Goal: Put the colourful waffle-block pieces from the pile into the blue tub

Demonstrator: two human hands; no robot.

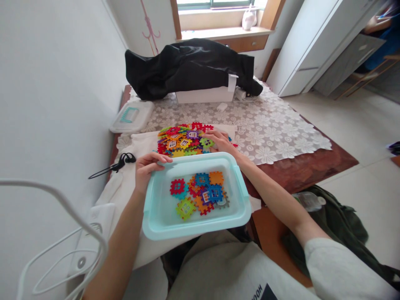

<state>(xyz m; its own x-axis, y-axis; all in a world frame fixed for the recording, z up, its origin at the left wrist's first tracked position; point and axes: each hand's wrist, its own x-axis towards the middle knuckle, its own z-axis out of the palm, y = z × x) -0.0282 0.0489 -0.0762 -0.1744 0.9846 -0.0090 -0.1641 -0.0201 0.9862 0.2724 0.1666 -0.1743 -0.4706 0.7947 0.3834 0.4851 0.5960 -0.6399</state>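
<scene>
Teal plastic tray (pixel 193 230), long axis L–R, L hand (pixel 148 166) on rim.

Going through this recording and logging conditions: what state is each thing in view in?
Turquoise plastic tray: uncovered.
Colourful plastic tiles in the tray: loose, overlapping.
Pile of colourful plastic tiles: loosely heaped outside the tray.
Left hand: fingers over the tray's far rim.
Right hand: resting at the pile's edge.
Wooden drawer: shut.

Bright daylight enters through the window (pixel 212 3), shadows stay soft, and the wide lens bends the edges.
</scene>
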